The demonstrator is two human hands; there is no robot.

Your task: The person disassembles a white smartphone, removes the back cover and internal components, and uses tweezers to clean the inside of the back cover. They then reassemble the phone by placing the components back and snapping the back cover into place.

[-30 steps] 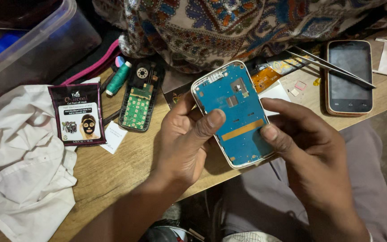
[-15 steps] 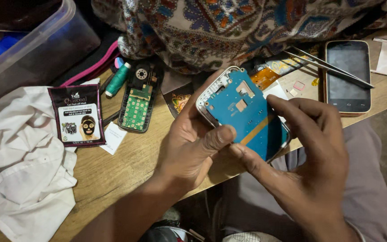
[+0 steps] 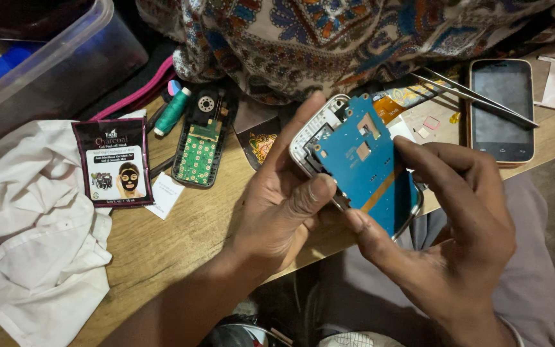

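Blue circuit board (image 3: pixel 369 170) faced up at you, seated in the opened phone (image 3: pixel 354 164) with a whitish frame that you held above the near edge of the wooden table (image 3: pixel 181 238). Your left hand (image 3: pixel 284 205) cupped the phone from the left, fingers behind its upper end and the thumb pressed across the lower left edge of the board. Your right hand (image 3: pixel 464 238) closed on it from the right, with fingertips resting on the board's right side and the thumb tucked under the lower edge. So both hands were clamped on the same phone, close together, and the phone was tilted with its top end leaning away to the left.

On the table to the left lay a second opened handset (image 3: pixel 199 144) showing a green board, and a teal spool of thread (image 3: pixel 171 110) sat just beside its upper end. Further left a dark sachet (image 3: pixel 113 162) with a face picture rested partly on a crumpled white cloth (image 3: pixel 27 244). A clear plastic bin (image 3: pixel 46 58) stood at the far left corner. To the right, a dark-screened smartphone (image 3: pixel 501 109) lay flat, and metal tweezers (image 3: pixel 476 97) crossed its upper left corner. Patterned fabric (image 3: pixel 329 38) was bunched along the far edge.
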